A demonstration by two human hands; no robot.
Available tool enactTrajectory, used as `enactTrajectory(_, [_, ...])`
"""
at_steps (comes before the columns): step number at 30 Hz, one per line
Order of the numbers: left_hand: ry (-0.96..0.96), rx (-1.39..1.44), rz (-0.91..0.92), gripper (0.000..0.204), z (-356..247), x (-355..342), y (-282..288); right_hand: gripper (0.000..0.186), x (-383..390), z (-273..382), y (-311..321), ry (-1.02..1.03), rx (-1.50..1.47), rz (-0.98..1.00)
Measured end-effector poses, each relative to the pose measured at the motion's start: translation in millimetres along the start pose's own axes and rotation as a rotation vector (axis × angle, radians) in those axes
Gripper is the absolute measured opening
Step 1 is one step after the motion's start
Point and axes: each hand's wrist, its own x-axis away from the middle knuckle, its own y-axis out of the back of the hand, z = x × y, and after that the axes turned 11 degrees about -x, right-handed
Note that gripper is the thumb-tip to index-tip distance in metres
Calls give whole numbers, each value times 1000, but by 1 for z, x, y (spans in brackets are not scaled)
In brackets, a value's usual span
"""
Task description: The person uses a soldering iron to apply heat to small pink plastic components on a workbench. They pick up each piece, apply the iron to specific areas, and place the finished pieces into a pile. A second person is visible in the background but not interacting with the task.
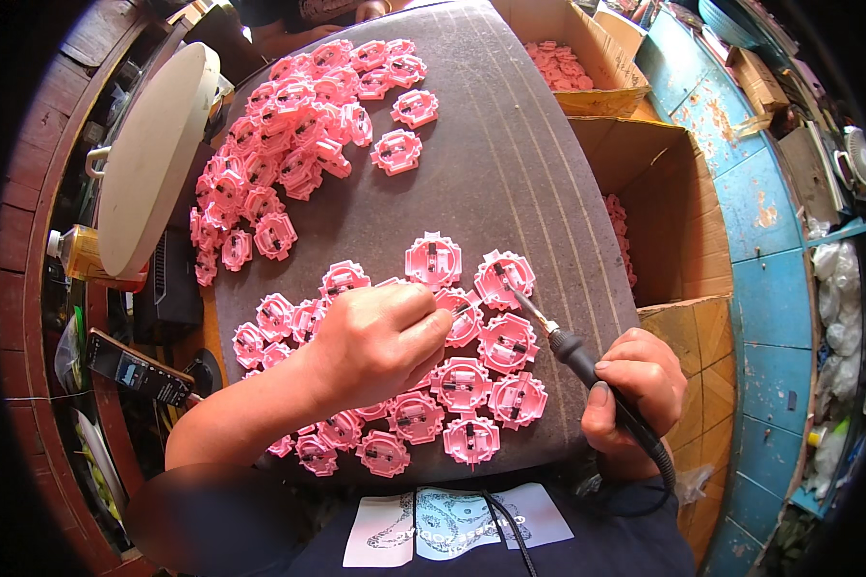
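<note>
A dark grey, striped tabletop [510, 192] carries the work. Beyond its right edge stands an open brown cardboard box [683, 212], with further pink pieces partly visible inside. On the table's far left lies a large heap of pink, notched-rim plastic parts [298, 115]; a looser near group of the same parts [416, 416] spreads in front of the person.

The left hand [380, 332] hangs over the near group, its fingers curled; whether anything is pinched between them cannot be told. The right hand [640, 389], to the right of the group, is closed around a black-handled soldering iron [577, 356]. The iron's long axis slants from the grip forward and leftward, its cord looping back below the hand.

The governing relation is at the iron's slim metal shaft [532, 310], which points into a pink, roughly round plastic part with a black insert [498, 279] at the far right corner of the near group. This part lies ahead and to the right of the left hand, ahead and to the left of the right. The left fingers are nearer to it; the right hand reaches it only through the iron. Whether tip and part touch cannot be made out.
</note>
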Motion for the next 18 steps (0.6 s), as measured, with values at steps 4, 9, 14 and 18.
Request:
enactTrajectory(4, [3,-5,4,26,0,1,0,26,-1,0,-1,7,-6,10])
enactTrajectory(9, [8,-17,24,21,-1,0,0,27,-1,0,0,8,-7,30])
enactTrajectory(14, [-2,-1,15,25,0,0,-2,26,-1,-1,0,10,-1,25])
enactTrajectory(18, [8,10,9,23,1,0,-3,25,0,-1,-1,10,-1,24])
